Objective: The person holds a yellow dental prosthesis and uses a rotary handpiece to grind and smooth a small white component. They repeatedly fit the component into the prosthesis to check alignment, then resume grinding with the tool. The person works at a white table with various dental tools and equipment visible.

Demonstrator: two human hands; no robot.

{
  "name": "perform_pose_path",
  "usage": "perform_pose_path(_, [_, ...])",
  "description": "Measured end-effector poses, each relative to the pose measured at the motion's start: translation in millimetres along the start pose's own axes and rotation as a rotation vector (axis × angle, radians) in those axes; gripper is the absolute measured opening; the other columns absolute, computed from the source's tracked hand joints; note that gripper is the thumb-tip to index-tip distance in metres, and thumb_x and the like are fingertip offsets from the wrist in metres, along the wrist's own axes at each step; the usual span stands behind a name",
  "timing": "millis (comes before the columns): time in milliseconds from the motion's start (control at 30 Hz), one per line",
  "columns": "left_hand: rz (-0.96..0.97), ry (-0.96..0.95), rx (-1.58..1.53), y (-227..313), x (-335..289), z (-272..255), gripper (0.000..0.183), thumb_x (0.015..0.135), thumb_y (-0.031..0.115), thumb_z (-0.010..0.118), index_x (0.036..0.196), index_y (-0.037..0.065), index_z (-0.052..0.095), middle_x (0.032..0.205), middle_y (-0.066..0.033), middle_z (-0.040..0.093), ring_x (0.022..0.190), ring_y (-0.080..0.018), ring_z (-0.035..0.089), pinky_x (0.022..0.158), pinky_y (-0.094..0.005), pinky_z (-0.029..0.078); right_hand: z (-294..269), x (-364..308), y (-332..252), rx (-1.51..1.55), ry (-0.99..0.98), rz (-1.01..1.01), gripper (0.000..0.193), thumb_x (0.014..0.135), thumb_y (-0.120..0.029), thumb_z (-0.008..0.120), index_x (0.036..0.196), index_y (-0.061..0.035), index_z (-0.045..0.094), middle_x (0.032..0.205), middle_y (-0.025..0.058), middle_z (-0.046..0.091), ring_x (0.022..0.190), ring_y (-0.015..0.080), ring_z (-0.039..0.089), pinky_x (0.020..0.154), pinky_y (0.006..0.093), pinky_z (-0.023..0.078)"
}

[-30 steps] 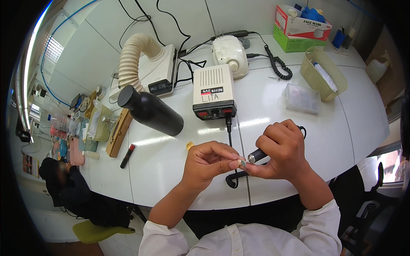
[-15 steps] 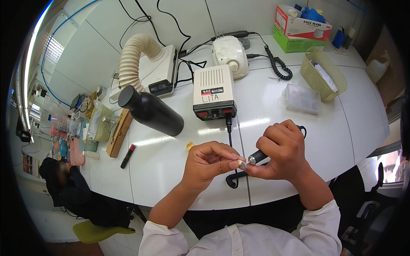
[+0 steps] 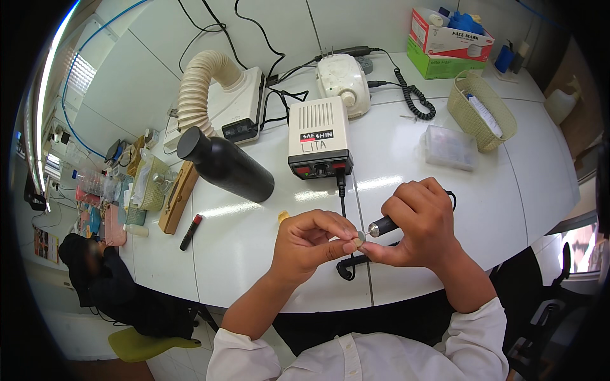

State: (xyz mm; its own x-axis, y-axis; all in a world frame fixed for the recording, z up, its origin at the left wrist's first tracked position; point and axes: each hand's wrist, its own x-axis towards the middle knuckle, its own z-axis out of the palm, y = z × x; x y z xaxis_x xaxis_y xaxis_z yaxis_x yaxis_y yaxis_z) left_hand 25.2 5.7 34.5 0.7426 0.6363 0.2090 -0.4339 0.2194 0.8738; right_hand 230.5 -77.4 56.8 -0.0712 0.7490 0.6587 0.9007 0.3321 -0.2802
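My left hand (image 3: pixel 308 246) pinches a small cream-coloured piece (image 3: pixel 357 242) between thumb and fingertips, mostly covered by them. My right hand (image 3: pixel 424 222) is wrapped round a black rotary handpiece (image 3: pixel 384 226) with a silver nose. At the end of its thin shaft sits a small grey disc (image 3: pixel 362 235), right at the piece; whether the two touch is too small to tell. The right thumb reaches to the left fingertips. Beyond the hands stands a cream control box (image 3: pixel 319 133), its black cord running down behind the fingers.
A black bottle (image 3: pixel 232 166) lies tilted in view left of the box. A ribbed hose (image 3: pixel 194 89), a marker (image 3: pixel 190 232), a wooden case (image 3: pixel 178 198) and a yellowish scrap (image 3: pixel 283 216) lie leftward. Rightward are a clear box (image 3: pixel 450 147) and a basket (image 3: pixel 483 111). A person (image 3: pixel 105 279) sits far left.
The handpiece tip has shifted slightly left and up, and the grey disc now shows more of its face. Both hands keep their grips.
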Motion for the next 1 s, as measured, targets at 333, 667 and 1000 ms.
perform_pose_path(333, [0.032,-0.011,0.036,2.9,1.5,2.6,0.017,0.081,-0.011,0.074,0.093,-0.001,0.067,0.094,-0.0154,0.070,0.094,-0.0231,0.069,0.085,-0.0336,0.057,-1.4,-2.2,0.7,-0.019,-0.056,-0.021,0.045,0.065,-0.048,0.080,0.066,-0.0110,0.055,0.064,0.0009,0.043,0.057,0.0186,0.047,0.059,0.0333,0.033])
perform_pose_path(667, [0.041,-0.021,0.041,3.4,1.2,2.0,0.017,0.081,-0.011,0.075,0.093,-0.001,0.067,0.096,-0.0169,0.071,0.096,-0.0233,0.070,0.085,-0.0338,0.057,1.3,-1.2,1.1,0.023,-0.026,-0.022,0.042,0.066,-0.045,0.080,0.065,-0.0113,0.054,0.064,0.0007,0.044,0.057,0.0187,0.048,0.060,0.0339,0.034])
perform_pose_path(1000, [0.040,-0.017,0.054,2.7,0.8,1.5,0.017,0.081,-0.009,0.075,0.093,-0.001,0.066,0.095,-0.0167,0.071,0.095,-0.0234,0.070,0.086,-0.0345,0.056,0.9,-1.1,1.4,0.028,-0.038,-0.032,0.042,0.066,-0.045,0.080,0.067,-0.0113,0.055,0.065,0.0008,0.045,0.058,0.0186,0.049,0.061,0.0340,0.034])
